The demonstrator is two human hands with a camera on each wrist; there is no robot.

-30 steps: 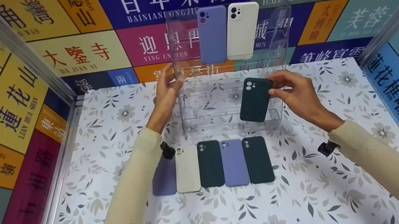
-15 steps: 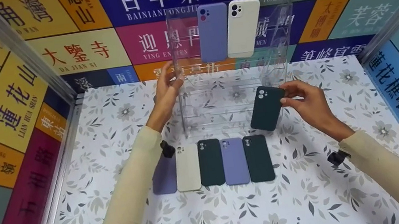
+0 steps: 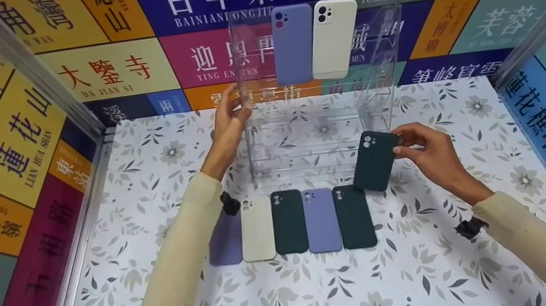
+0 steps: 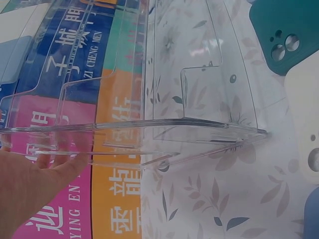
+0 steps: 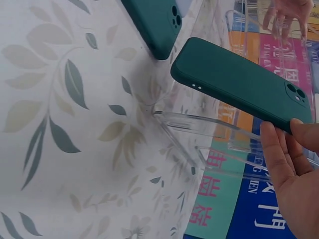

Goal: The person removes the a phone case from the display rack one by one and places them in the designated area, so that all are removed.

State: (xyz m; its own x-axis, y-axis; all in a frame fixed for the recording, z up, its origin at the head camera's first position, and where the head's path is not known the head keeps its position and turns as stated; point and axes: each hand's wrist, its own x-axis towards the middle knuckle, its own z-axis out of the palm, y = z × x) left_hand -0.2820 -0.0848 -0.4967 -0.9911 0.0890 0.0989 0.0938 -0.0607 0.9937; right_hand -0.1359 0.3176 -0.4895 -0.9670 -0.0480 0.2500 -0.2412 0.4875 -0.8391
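My right hand pinches a dark green phone case by its upper right edge, thumb on the near side. The case tilts in front of the lower right part of a clear acrylic display stand. Its lower corner overlaps the top of another green phone case in the head view. In the right wrist view the held case shows its back and camera holes. My left hand grips the stand's left side; some fingers show through the clear plastic in the left wrist view.
A purple phone case and a white one lean on the stand's upper tier. Before the stand lies a row of purple, cream and green cases on a floral sheet. Patterned walls enclose the back and sides.
My right hand has carried the green phone case down and to the right, away from the stand's lower tier. My left hand stays on the stand's side.
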